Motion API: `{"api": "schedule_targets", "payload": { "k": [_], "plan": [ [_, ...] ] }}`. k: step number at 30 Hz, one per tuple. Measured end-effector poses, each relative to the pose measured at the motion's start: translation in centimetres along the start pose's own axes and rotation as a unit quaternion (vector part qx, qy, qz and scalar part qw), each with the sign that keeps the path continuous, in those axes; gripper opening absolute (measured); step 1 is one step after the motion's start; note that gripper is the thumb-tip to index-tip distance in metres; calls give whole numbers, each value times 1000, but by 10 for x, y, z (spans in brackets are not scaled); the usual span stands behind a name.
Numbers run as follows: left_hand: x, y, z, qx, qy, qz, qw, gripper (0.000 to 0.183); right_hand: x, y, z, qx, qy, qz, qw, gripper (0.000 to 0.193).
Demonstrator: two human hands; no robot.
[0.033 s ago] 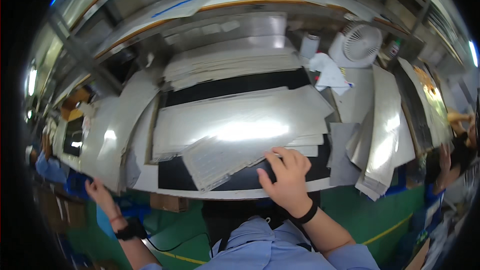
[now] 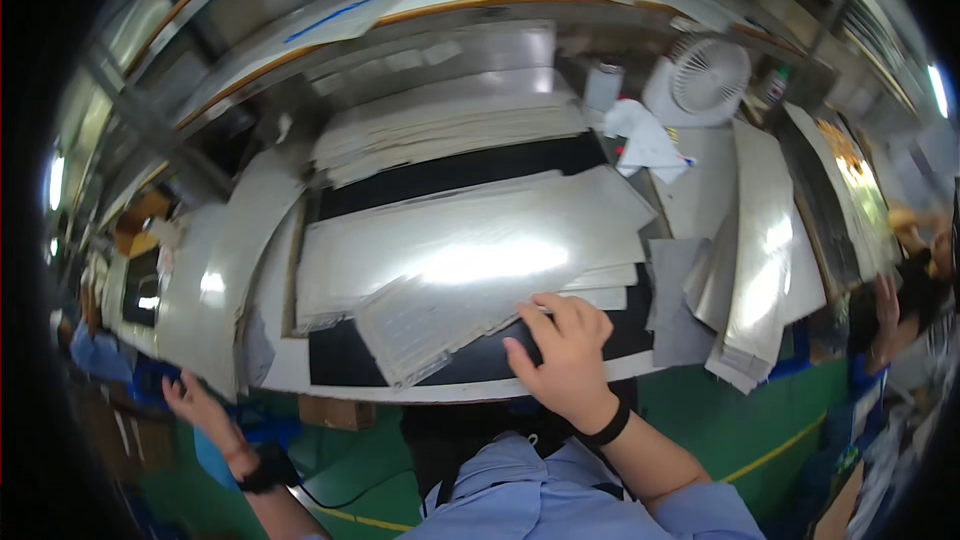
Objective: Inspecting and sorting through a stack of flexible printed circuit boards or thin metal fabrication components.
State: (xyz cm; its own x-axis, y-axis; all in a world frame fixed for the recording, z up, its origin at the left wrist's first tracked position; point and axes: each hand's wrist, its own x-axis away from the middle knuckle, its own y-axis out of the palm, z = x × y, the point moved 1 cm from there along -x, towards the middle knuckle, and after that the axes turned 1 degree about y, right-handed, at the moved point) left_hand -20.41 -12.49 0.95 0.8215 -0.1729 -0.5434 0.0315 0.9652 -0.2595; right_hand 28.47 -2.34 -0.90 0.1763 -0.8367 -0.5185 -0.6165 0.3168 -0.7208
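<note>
My right hand [image 2: 565, 345] is over the near edge of a thin, clear sheet with small patterned cells [image 2: 415, 330]. Its fingertips touch that edge, while the thumb stands apart from it. The sheet lies slanted, one corner over a black mat [image 2: 480, 360], on top of a pile of shiny, pale flat sheets [image 2: 390, 235]. Out to the left, my left hand [image 2: 198, 408] is raised with the fingers apart and nothing in it. It is close to the near corner of a curved-looking stack of silvery sheets [image 2: 205, 310].
More sheets [image 2: 450, 140] are piled behind. At the back right are a white fan [image 2: 705, 80], a canister [image 2: 603, 87] and a white cloth [image 2: 645, 140]. Another stack [image 2: 760, 260] stands right, by grey sheets [image 2: 680, 285]. A co-worker's hand [image 2: 885, 315] shows far right.
The whole view has shifted slightly. My left hand has turned a little and its fingers have spread more. My right hand stays at the clear sheet's edge.
</note>
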Motion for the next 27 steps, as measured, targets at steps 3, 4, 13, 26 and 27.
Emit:
{"api": "schedule_targets", "payload": {
  "k": [3,4,13,26,27],
  "plan": [
    [47,12,19,204,-40,-231,950,43,0,-6,5,-4,15,-19,1000,42],
    [75,22,48,245,-96,-390,882,45,0,-7,4,-7,13,-34,999,42],
    [146,86,121,326,-334,-639,611,55,0,-1,6,-29,-27,-89,995,43],
    [139,145,156,289,-167,-676,657,59,-6,-1,6,-29,-17,-108,994,50],
    [132,152,154,290,-164,-677,656,59,-6,0,5,-40,-23,-88,995,50]
  ]
}}
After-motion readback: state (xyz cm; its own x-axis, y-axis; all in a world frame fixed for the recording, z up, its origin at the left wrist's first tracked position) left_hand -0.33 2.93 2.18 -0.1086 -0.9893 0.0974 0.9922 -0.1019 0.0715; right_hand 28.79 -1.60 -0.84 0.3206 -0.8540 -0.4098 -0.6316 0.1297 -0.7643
